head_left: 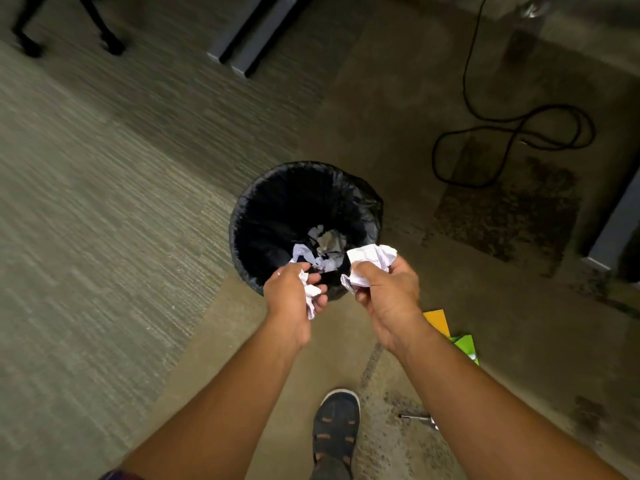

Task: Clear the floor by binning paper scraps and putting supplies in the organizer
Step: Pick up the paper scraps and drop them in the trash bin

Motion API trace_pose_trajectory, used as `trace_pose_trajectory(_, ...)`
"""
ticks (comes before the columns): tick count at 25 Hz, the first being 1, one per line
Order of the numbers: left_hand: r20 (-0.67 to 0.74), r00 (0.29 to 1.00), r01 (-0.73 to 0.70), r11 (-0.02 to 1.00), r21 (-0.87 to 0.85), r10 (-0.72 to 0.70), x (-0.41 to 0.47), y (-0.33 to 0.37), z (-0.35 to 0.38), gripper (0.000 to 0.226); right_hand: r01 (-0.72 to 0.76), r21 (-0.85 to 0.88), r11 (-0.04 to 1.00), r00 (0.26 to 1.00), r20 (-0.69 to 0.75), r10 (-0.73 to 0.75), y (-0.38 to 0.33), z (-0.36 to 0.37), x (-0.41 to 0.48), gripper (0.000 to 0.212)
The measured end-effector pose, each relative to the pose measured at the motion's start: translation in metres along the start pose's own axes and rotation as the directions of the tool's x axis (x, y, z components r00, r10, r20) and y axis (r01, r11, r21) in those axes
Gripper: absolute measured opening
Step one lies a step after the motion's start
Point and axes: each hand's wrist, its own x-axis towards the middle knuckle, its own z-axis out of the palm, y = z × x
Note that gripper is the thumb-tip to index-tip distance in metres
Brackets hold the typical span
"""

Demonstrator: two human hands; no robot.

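Both hands over near rim of bin (249,216), black liner, crumpled paper at bottom. Left hand (291,296) fingers curled, pinching small paper scrap (310,291). Right hand (388,296) closed round larger paper wad (372,259). Bin stands on floor (104,202). Orange and green sheets (453,336) lie right, behind forearm. Shoe (335,424) below.

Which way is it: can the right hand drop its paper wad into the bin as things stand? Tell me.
Probably yes: the right hand holds its paper wad over the rim of the open bin, with nothing in between.
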Motion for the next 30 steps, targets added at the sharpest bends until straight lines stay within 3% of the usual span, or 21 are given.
trace_pose_trajectory(4, 0.044, 0.997, 0.063, 0.998, -0.029, -0.061, 0.032, 0.03, 0.005, 0.024, -0.093, -0.078, 0.993, 0.996, -0.003, 0.093, 0.006, 0.035, 0.017, 0.023)
trace_pose_trajectory(8, 0.044, 0.997, 0.062, 0.996, 0.066, -0.065, 0.041, 0.042, 0.008, 0.016, -0.164, -0.041, 0.986, 0.986, 0.027, 0.165, 0.009, 0.037, 0.022, 0.038)
trace_pose_trajectory(12, 0.032, 0.997, 0.073, 0.994, 0.078, -0.075, 0.041, 0.038, 0.005, 0.012, -0.147, -0.015, 0.989, 0.989, 0.027, 0.148, 0.008, 0.025, 0.019, 0.04)
trace_pose_trajectory(17, -0.014, 0.999, -0.034, 0.996, 0.087, 0.035, 0.036, 0.026, 0.004, 0.024, -0.117, 0.033, 0.993, 0.993, -0.018, 0.117, 0.005, -0.009, 0.017, 0.03)
trace_pose_trajectory(20, -0.004, 0.99, -0.142, 0.981, 0.132, 0.143, 0.02, 0.013, 0.011, 0.022, -0.092, -0.002, 0.996, 0.995, -0.03, 0.092, 0.002, -0.044, 0.016, 0.027)
trace_pose_trajectory(25, 0.073, 0.93, -0.366, 0.905, 0.217, 0.359, -0.012, -0.032, 0.039, 0.014, -0.011, -0.205, 0.979, 0.989, -0.148, -0.02, 0.007, -0.145, 0.015, 0.027)
trace_pose_trajectory(30, 0.259, 0.894, -0.444, 0.796, 0.41, 0.365, -0.03, -0.121, 0.067, 0.014, 0.018, -0.399, 0.917, 0.933, -0.323, -0.159, 0.041, -0.289, 0.006, 0.025)
